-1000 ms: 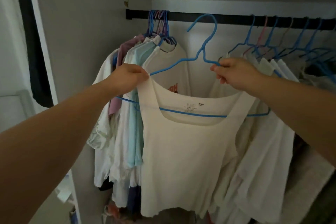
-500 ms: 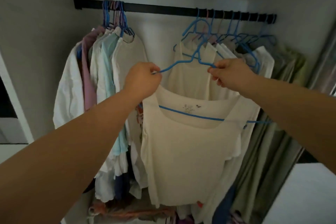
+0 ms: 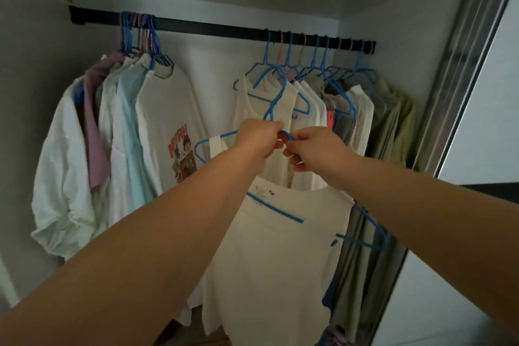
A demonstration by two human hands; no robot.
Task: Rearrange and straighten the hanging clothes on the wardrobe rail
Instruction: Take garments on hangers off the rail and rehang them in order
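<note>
You hold the hanger [image 3: 283, 98] off the rail [image 3: 219, 27], in the gap between the 2 groups of clothes. Your left hand [image 3: 259, 136] is closed around its neck, just under the hook. Your right hand [image 3: 313, 149] pinches the blue wire beside it, and the fingertips of both hands almost touch.

The cream top [image 3: 275, 255] does not sit well. The hanger is tilted, its right end low. One strap [image 3: 215, 146] lies over the left arm of the hanger, near the end. On the right side the hanger end [image 3: 373, 236] sticks out bare past the cloth, so I think this shoulder is already off, or nearly off.

The main risk is that the top slides down the tilted wire and falls to the wardrobe floor. Both hands are at the middle, so nothing holds the cloth itself. If you lift the hook to the rail now, the swing can finish the slip.

A second risk: the hook is close to the hangers of the right group [image 3: 323, 70]. It can catch one of them and pull it, and the garment on it, out of place.

I would level the hanger first and put the right shoulder back, then hang it in the free part of the rail.
</note>
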